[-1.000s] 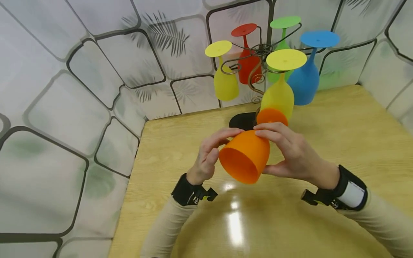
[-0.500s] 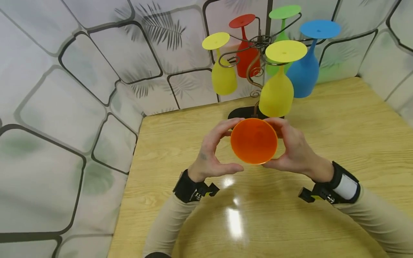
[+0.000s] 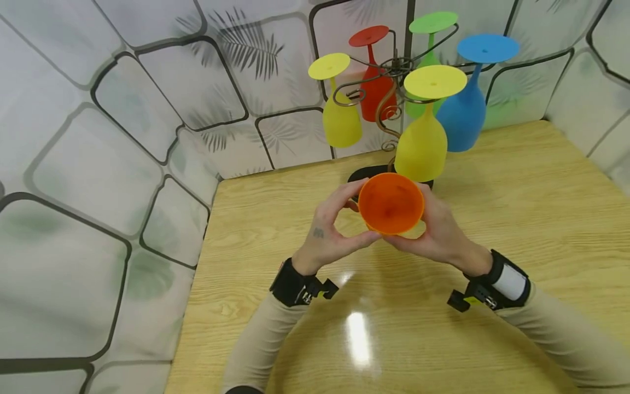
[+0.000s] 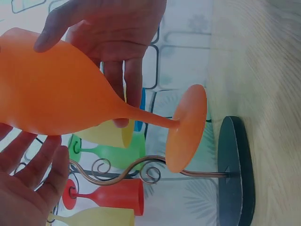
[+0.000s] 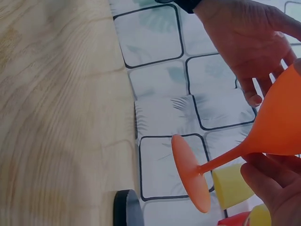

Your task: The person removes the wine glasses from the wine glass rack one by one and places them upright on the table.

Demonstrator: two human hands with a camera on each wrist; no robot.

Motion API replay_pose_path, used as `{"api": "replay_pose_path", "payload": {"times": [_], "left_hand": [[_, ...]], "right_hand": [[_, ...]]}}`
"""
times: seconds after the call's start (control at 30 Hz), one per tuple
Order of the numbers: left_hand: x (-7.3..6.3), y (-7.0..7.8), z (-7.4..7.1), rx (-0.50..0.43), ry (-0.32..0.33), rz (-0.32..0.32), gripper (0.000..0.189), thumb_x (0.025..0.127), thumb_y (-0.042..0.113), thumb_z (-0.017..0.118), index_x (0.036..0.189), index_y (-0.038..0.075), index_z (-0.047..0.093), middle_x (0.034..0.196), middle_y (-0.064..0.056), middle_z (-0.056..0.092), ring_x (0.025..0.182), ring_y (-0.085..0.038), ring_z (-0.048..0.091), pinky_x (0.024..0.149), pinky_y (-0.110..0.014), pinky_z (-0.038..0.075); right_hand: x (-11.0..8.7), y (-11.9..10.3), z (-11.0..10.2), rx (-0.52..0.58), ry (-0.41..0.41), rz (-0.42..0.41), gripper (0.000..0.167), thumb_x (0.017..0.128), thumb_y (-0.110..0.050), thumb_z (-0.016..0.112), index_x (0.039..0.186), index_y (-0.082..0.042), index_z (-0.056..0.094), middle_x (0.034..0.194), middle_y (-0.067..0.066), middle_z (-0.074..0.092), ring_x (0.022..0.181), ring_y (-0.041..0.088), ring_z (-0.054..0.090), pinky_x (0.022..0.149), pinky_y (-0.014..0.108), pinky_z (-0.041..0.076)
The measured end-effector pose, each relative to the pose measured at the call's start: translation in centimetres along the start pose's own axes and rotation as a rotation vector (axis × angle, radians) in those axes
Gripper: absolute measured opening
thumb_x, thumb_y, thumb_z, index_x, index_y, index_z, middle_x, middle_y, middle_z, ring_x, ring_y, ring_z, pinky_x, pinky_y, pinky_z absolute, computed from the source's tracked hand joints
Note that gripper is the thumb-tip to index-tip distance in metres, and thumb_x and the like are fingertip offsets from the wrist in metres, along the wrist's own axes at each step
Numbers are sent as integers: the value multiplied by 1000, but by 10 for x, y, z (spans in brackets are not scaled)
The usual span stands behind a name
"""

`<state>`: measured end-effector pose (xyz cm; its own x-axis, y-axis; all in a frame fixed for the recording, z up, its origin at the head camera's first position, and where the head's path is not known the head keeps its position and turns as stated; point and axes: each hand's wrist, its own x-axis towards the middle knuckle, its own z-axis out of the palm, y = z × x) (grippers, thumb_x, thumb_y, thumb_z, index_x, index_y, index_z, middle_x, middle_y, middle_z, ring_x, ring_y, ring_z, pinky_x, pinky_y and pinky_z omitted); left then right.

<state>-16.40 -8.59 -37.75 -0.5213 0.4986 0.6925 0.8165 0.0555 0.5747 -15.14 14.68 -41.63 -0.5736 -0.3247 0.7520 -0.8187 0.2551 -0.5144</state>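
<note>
An orange wine glass (image 3: 391,203) is held in front of the rack, with its bowl mouth facing my head camera. My left hand (image 3: 327,230) curves round the left of the bowl, thumb near the lower rim. On the other side my right hand (image 3: 440,230) holds the bowl with curled fingers, its thumb under the rim. Both wrist views show the thin stem and round foot (image 4: 187,129) clear of the hands, the foot pointing down toward the table. In the right wrist view, the wine glass (image 5: 277,117) lies between both hands.
A wire glass rack (image 3: 396,67) on a dark base (image 3: 365,174) stands behind the hands. From it hang upside down two yellow glasses (image 3: 420,150) (image 3: 342,126), a red glass (image 3: 378,98), a green glass (image 3: 428,57) and a blue glass (image 3: 462,117). Patterned curtain (image 3: 290,60) encloses the wooden table (image 3: 261,219).
The orange wine glass has turned from lying tilted sideways to having its mouth face the head camera. The left thumb has closed in on the bowl, and the right hand has shifted left.
</note>
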Motion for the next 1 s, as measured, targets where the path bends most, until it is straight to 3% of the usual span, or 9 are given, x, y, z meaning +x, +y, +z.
{"api": "replay_pose_path", "payload": {"times": [0.13, 0.23, 0.33, 0.6, 0.7, 0.9, 1.0], "left_hand": [[-1, -8, 2, -6, 8, -35, 77, 85, 32, 84, 145, -3, 49, 131, -19, 63, 114, -25, 61, 81, -34, 59], [-3, -14, 5, -42, 2, -78, 79, 91, 48, 72, 147, -1, 47, 133, -19, 62, 115, -25, 61, 81, -36, 62], [-5, -20, 7, -90, 5, -142, 78, 92, 48, 72, 148, 0, 47, 132, -19, 61, 115, -26, 60, 79, -41, 63], [-10, -31, 11, -102, 29, -279, 86, 88, 63, 69, 145, 1, 51, 129, -19, 63, 112, -29, 63, 78, -42, 64], [-13, -36, 13, -114, 29, -311, 82, 89, 57, 71, 145, 2, 51, 130, -18, 63, 115, -29, 63, 80, -37, 63], [-21, -47, 15, -159, 28, -360, 66, 90, 24, 75, 147, 3, 50, 134, -19, 62, 120, -31, 63, 83, -33, 62], [-22, -49, 16, -165, 28, -369, 65, 88, 16, 75, 147, 2, 50, 135, -21, 62, 120, -35, 63, 82, -35, 62]], "right_hand": [[-2, 8, 4, 32, -15, 67, 85, 87, -50, 77, 142, 7, 46, 131, 20, 59, 115, 13, 59, 100, 16, 48], [-4, 14, 6, 88, -26, 106, 81, 80, -21, 89, 143, 6, 45, 129, 18, 61, 112, 9, 62, 93, 15, 53], [-7, 19, 9, 134, -36, 143, 84, 69, 8, 86, 142, 4, 45, 126, 17, 64, 106, 5, 67, 85, 18, 58], [-17, 33, 21, 195, -62, 259, 77, 76, 13, 81, 143, 3, 45, 127, 22, 65, 101, 1, 69, 79, 22, 60], [-19, 36, 25, 201, -65, 306, 75, 78, 11, 80, 144, 2, 45, 128, 23, 65, 101, 2, 70, 80, 22, 60], [-23, 40, 32, 234, -86, 419, 71, 84, 7, 77, 145, 2, 42, 132, 24, 62, 102, 1, 69, 85, 22, 59], [-24, 42, 33, 235, -94, 449, 72, 84, 6, 76, 146, 2, 41, 134, 23, 61, 106, 12, 71, 86, 22, 58]]}}
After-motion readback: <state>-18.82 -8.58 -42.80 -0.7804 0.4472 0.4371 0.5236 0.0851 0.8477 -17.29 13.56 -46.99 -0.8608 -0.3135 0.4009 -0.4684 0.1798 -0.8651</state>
